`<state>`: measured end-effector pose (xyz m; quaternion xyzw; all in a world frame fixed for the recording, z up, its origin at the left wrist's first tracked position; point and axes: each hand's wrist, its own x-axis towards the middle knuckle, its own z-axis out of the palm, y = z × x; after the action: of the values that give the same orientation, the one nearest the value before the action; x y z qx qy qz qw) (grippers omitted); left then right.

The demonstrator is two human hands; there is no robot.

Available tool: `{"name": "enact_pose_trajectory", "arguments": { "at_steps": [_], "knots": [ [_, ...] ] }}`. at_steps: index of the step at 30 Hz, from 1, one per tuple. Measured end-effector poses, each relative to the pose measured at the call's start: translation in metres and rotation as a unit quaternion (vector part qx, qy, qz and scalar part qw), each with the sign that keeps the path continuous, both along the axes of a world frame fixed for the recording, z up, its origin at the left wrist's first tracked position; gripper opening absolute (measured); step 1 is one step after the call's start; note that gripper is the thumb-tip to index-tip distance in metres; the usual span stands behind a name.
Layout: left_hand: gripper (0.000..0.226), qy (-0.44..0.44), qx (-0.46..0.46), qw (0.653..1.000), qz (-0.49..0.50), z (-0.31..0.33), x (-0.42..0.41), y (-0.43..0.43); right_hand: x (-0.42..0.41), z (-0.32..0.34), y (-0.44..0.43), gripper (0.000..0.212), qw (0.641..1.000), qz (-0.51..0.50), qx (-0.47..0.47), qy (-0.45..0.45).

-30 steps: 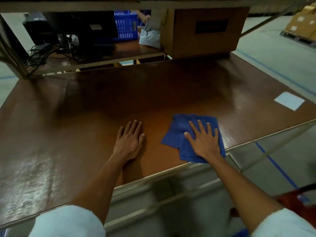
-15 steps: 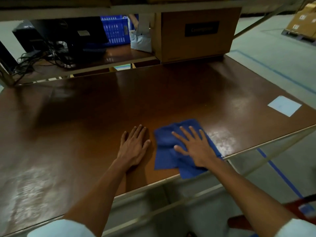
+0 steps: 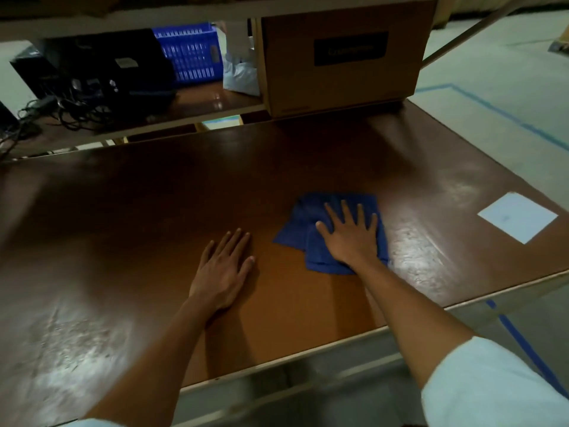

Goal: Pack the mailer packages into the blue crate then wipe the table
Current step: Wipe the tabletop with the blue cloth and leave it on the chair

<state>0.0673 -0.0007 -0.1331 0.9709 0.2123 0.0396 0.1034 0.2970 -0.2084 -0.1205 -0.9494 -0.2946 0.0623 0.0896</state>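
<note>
On the near side of a glossy brown table (image 3: 123, 226), worn patches are shining under the light, and a pale concrete floor (image 3: 508, 57) with blue tape lines (image 3: 492, 109) is showing to the right. The room is looking dim.

A dark label on the cardboard box (image 3: 338, 87) at the far edge is carrying writing, too blurred to read. A white paper sheet (image 3: 517, 217) is lying flat near the table's right edge, with no legible print.

The right hand (image 3: 351, 235) is pressing flat, fingers spread and straight, on a crumpled blue cloth (image 3: 295, 238) at mid-table. The left hand (image 3: 224, 269) is resting flat on bare wood just left of the cloth, fingers straight and close together, holding nothing. White sleeves are showing on both arms.

The blue crate (image 3: 191, 53) is sitting on a second surface behind the table, well apart from the hands, partly hidden by black equipment (image 3: 107, 66) with tangled cables (image 3: 61, 109). A white mailer package (image 3: 240, 72) is standing just right of the crate, beside the box.
</note>
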Motion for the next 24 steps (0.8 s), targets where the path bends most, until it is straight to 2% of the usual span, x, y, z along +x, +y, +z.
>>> {"name": "enact_pose_trajectory", "arguments": {
  "at_steps": [4, 5, 8, 9, 11, 13, 14, 15, 17, 18, 19, 20, 23, 24],
  "knots": [
    [0.069, 0.004, 0.006, 1.0, 0.002, 0.001, 0.0, -0.002, -0.004, -0.002, 0.004, 0.069, 0.982, 0.189, -0.013, -0.023],
    [0.069, 0.007, 0.007, 1.0, 0.002, 0.001, -0.001, -0.002, 0.006, -0.001, -0.001, 0.069, 0.982, 0.185, -0.017, -0.017],
    [0.068, 0.012, 0.011, 1.0, 0.001, 0.001, -0.002, -0.003, 0.027, 0.001, -0.016, 0.072, 1.0, 0.002, -0.002, 0.014],
    [0.069, 0.01, 0.013, 1.0, 0.002, 0.001, -0.002, -0.003, 0.022, 0.001, -0.019, 0.072, 1.0, -0.009, -0.004, 0.009],
    [0.07, 0.013, 0.014, 1.0, -0.001, 0.001, -0.001, 0.0, -0.005, 0.001, -0.025, 0.071, 0.995, 0.095, -0.004, -0.027],
    [0.072, 0.012, 0.014, 1.0, -0.001, -0.001, -0.001, -0.001, -0.028, -0.004, -0.046, 0.067, 0.97, 0.233, -0.006, -0.063],
    [0.072, 0.011, 0.014, 1.0, -0.001, -0.001, -0.001, -0.001, -0.029, -0.005, -0.06, 0.067, 0.965, 0.251, -0.012, -0.074],
    [0.073, 0.011, 0.012, 1.0, 0.0, -0.001, -0.001, -0.001, -0.023, -0.004, -0.073, 0.068, 0.972, 0.221, -0.015, -0.073],
    [0.074, 0.015, 0.009, 1.0, -0.002, 0.001, 0.0, -0.002, -0.008, -0.002, -0.101, 0.071, 0.997, 0.058, -0.015, -0.042],
    [0.075, 0.019, 0.011, 1.0, 0.0, 0.001, 0.0, -0.004, -0.007, -0.001, -0.113, 0.072, 0.999, -0.018, -0.019, -0.028],
    [0.076, 0.022, 0.014, 1.0, 0.002, 0.002, 0.0, -0.005, -0.014, -0.001, -0.119, 0.074, 0.998, -0.047, -0.023, -0.029],
    [0.077, 0.023, 0.014, 1.0, 0.001, 0.002, 0.0, -0.005, -0.028, -0.001, -0.122, 0.076, 0.998, -0.028, -0.028, -0.044],
    [0.082, 0.024, 0.012, 1.0, -0.001, 0.003, 0.002, -0.005, -0.079, -0.003, -0.134, 0.068, 0.985, 0.152, -0.034, -0.078],
    [0.083, 0.025, 0.014, 1.0, -0.003, 0.002, 0.002, -0.004, -0.081, -0.004, -0.142, 0.066, 0.98, 0.178, -0.039, -0.081]
  ]
}}
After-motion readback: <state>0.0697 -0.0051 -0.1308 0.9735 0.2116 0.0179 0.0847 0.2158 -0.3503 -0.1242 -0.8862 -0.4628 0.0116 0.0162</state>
